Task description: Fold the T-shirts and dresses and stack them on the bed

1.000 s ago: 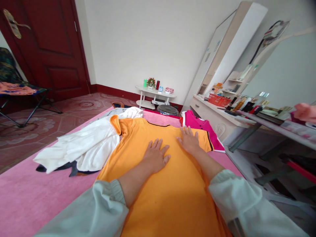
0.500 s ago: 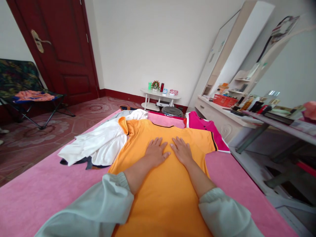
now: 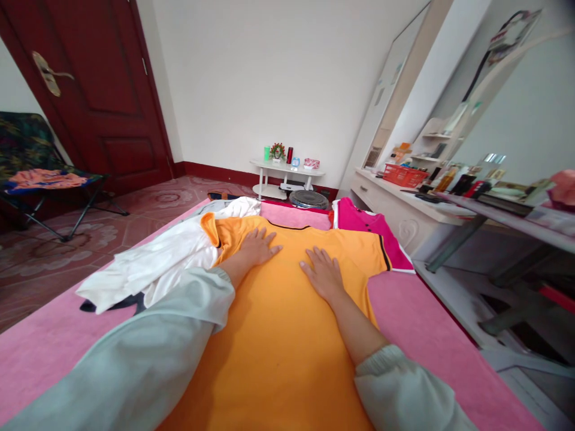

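An orange polo shirt (image 3: pixel 287 335) with dark trim lies spread flat on a pink bed cover (image 3: pixel 45 347). My left hand (image 3: pixel 257 246) lies flat and open on the shirt's upper left chest, near the sleeve. My right hand (image 3: pixel 322 273) rests flat on the shirt's middle, fingers spread, empty. Both arms wear pale green sleeves. A white garment (image 3: pixel 153 263) is crumpled beside the shirt's left sleeve, and a magenta shirt (image 3: pixel 372 234) lies beyond its right sleeve.
A white dresser (image 3: pixel 399 209) with a red basket (image 3: pixel 404 175), bottles and a tall mirror stands along the right. A small white table (image 3: pixel 287 173) sits by the far wall. A dark red door (image 3: pixel 99 90) and a folding chair (image 3: pixel 40 179) are at left.
My left hand has slid up and to the left across the orange shirt toward the sleeve. My right hand has drawn back a little toward the shirt's middle.
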{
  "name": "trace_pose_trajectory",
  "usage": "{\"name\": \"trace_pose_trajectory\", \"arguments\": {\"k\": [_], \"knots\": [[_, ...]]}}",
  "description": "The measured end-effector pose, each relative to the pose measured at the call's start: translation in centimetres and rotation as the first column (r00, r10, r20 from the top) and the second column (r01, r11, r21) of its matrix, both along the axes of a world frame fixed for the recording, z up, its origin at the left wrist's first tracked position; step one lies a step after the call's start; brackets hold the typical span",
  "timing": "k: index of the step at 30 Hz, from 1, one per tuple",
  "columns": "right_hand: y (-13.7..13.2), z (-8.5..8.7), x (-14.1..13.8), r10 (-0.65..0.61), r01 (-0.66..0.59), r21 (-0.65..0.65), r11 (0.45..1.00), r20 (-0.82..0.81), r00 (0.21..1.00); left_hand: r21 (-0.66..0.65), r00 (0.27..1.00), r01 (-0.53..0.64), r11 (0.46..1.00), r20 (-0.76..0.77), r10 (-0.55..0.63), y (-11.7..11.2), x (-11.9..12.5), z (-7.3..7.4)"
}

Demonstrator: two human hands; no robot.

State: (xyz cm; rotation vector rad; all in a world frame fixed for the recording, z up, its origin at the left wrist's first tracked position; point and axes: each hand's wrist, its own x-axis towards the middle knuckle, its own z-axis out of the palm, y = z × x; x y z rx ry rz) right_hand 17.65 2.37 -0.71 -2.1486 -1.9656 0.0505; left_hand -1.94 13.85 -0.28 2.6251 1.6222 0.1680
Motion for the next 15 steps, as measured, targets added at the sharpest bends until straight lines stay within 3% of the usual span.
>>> {"name": "trace_pose_trajectory", "arguments": {"k": [3,5,7,10,11,15], "knots": [[0.0,0.0,0.0,-0.003,0.003,0.006,1.0,-0.007,1.0,0.034,0.991,-0.136,0.99,-0.013,0.137,0.8,0.2,-0.3],[0.1,-0.1,0.0,-0.006,0.006,0.003,1.0,-0.01,1.0,0.103,0.99,-0.144,0.984,0.015,0.143,0.4,0.8,-0.5],[0.1,-0.1,-0.1,-0.006,0.006,0.003,1.0,-0.007,1.0,0.141,0.999,-0.002,0.99,0.037,-0.003,-0.1,1.4,-0.6],[0.2,-0.1,-0.1,-0.006,0.006,0.01,1.0,0.007,1.0,0.042,0.968,0.245,0.969,0.045,-0.246,-0.3,1.8,-0.6],[0.2,-0.1,-0.1,-0.008,0.008,0.012,1.0,0.009,1.0,-0.002,0.97,0.239,0.971,0.049,-0.238,-0.1,1.8,-0.5],[0.1,-0.1,0.0,-0.013,0.013,0.008,1.0,0.001,1.0,-0.023,0.998,0.002,1.0,0.066,-0.001,0.7,1.8,-0.3]]}}
